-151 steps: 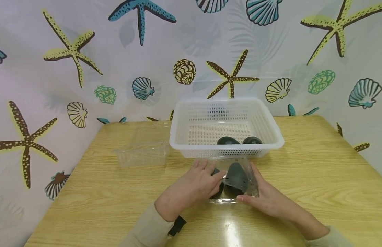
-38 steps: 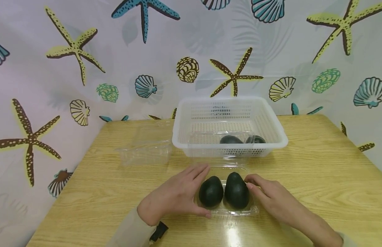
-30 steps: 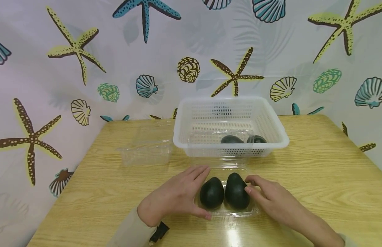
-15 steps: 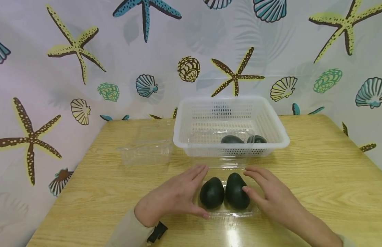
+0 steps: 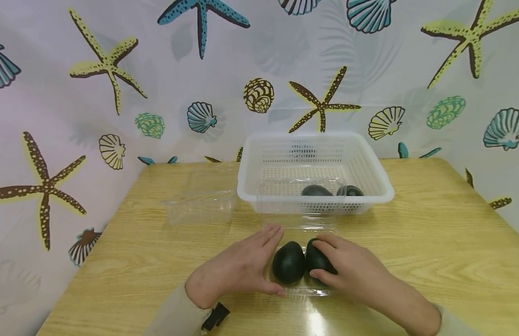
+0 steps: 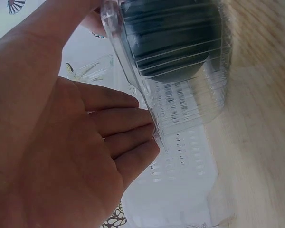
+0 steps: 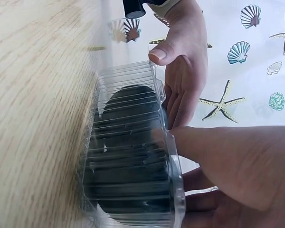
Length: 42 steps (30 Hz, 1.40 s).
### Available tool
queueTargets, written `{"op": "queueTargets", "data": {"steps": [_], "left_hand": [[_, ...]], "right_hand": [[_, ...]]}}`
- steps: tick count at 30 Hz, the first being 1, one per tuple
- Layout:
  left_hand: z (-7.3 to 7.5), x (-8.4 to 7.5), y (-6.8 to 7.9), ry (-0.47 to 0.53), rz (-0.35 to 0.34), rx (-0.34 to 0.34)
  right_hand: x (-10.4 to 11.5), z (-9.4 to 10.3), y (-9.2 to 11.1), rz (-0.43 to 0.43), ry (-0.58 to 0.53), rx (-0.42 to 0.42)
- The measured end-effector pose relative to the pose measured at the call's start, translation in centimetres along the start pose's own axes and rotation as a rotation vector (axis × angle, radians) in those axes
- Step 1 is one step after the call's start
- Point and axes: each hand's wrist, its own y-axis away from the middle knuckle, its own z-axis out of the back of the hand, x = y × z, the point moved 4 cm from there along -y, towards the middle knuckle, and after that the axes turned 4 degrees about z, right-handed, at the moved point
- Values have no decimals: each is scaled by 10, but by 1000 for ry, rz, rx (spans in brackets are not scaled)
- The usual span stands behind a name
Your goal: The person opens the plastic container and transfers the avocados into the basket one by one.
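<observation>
Two dark green avocados sit side by side in an open clear plastic clamshell box (image 5: 307, 293). My right hand (image 5: 356, 270) reaches over the box's right rim and grips the right avocado (image 5: 315, 261), thumb on the near side and fingers on the far side. The left avocado (image 5: 288, 263) lies beside it. At the box's left side, my left hand (image 5: 238, 263) is spread along the rim, and its relaxed fingers (image 6: 128, 123) touch the edge in the left wrist view. Through the ribbed wall (image 7: 128, 76), the right wrist view shows an avocado and my right thumb inside the rim.
Behind the box stands a white perforated basket (image 5: 251, 198) with two avocados (image 5: 316, 190) inside. The box's raised clear lid (image 5: 284, 186) overlaps the basket's front. Another open clear box (image 5: 200, 210) stands on the wooden table (image 5: 133, 261) to the left. A patterned cloth (image 5: 225, 70) hangs behind.
The box's lid, over the avocados at first, now stands raised toward the basket. My right hand has moved left from the box's side onto the right avocado. The left hand lately holds its place.
</observation>
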Motion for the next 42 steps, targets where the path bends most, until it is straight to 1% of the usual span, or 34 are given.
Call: {"op": "queueTargets", "data": {"steps": [5,9,12,16,23,29,33,37,42], "left_hand": [[-1,-2,-1,-8,-14,-6],[-1,-2,0,0,3,1],[0,-3,1,2,27,5],[3,-5,2,-2,45,-8],[5,-6,3,-18,30,-35],[3,-6,2,4,59,-6],[1,-5,2,16,73,8],[0,-5,2,31,89,28],[1,-5,1,38,96,33]], "right_hand": [[1,-6,-3,-35,-32,93],[4,-9,-6,-38,-60,111],[5,-10,-7,-31,-76,108],[5,-12,-11,-9,-88,101],[4,-14,-11,7,-107,89],[2,-13,-9,7,-123,76],[1,-11,-8,-15,-146,90],[0,-4,-6,-34,-160,92],[-3,8,-2,-28,-173,50]]}}
